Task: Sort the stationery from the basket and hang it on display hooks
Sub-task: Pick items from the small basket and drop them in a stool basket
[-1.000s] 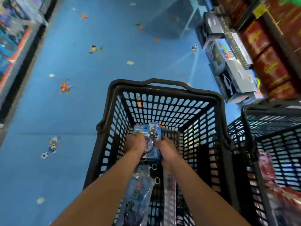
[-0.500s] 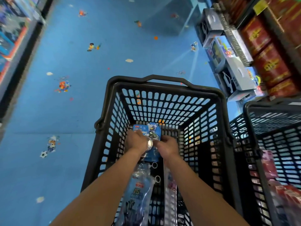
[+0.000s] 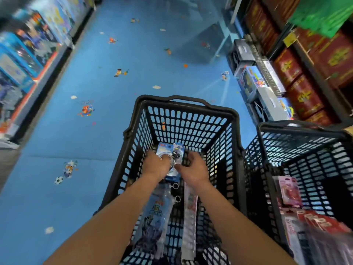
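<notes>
While both arms reach into the black plastic basket (image 3: 232, 119), the left hand (image 3: 155, 166) grips the left side of a blue carded stationery pack (image 3: 170, 150), held upright above the basket's bottom. The right hand (image 3: 193, 170) pinches its right edge, thumb on the front. Below lie a clear printed pouch (image 3: 155, 217) and a narrow white pack (image 3: 190, 217). A second basket (image 3: 298, 142) stands just beside, on the right.

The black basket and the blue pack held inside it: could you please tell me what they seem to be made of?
The black basket looks like moulded plastic, matte: its slotted walls, rim and handle run as one piece. The blue pack seems printed card under clear glossy film or blister, judging by the glints; blur leaves that open.
</notes>
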`<state>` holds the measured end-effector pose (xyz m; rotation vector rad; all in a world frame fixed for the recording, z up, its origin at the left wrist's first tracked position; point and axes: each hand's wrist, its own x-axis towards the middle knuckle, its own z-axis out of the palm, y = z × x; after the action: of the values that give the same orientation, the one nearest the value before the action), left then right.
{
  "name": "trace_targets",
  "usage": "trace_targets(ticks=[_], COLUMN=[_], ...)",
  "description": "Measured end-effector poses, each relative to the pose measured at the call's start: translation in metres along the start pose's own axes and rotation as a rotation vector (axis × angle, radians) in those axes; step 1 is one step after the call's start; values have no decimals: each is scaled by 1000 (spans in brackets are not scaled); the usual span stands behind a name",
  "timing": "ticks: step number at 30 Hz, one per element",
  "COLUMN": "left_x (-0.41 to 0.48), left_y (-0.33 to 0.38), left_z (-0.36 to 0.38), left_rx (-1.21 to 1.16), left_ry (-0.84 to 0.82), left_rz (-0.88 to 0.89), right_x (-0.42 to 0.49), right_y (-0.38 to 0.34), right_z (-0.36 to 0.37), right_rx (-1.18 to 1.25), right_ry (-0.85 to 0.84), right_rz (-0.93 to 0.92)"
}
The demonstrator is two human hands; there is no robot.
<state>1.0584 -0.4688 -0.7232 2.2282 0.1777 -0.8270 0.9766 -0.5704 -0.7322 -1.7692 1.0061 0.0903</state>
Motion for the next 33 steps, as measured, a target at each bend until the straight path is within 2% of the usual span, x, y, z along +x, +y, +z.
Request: trace_targets(ticks=[5,10,12,17,20,24,28,30,33], left_x=[-70,-181,-235,-375,-427,-473,-492,-487,-458], left_y=[7,15,15,10,-4,-26,-63,-94,-151], left_z=[-24,-40,-39,-12,13,51,97,125,170], left_rx=[27,44,50,48,216,364,525,565,553], left_ry=[58,117,93,-88,-129,-470,-698,-713,-578], left_rz=[109,249,302,424,410,282,144,105,111], right_x=[-57,-144,-187,-311,-368,-399,-405,-400,-385], right_y=[-15,-22,-18,15,56,114,182,221,291], right_z=[-37,-97,-130,-235,-283,-315,-303,-286,-252], right_rx=[-13,-27,-58,-105,-186,-260,-390,-459,-437], right_ry=[-2,-43,-44,-154,-181,-316,-442,-467,-417], right_rz=[-162,-329,-398,-503,-494,-432,-349,-324,-217])
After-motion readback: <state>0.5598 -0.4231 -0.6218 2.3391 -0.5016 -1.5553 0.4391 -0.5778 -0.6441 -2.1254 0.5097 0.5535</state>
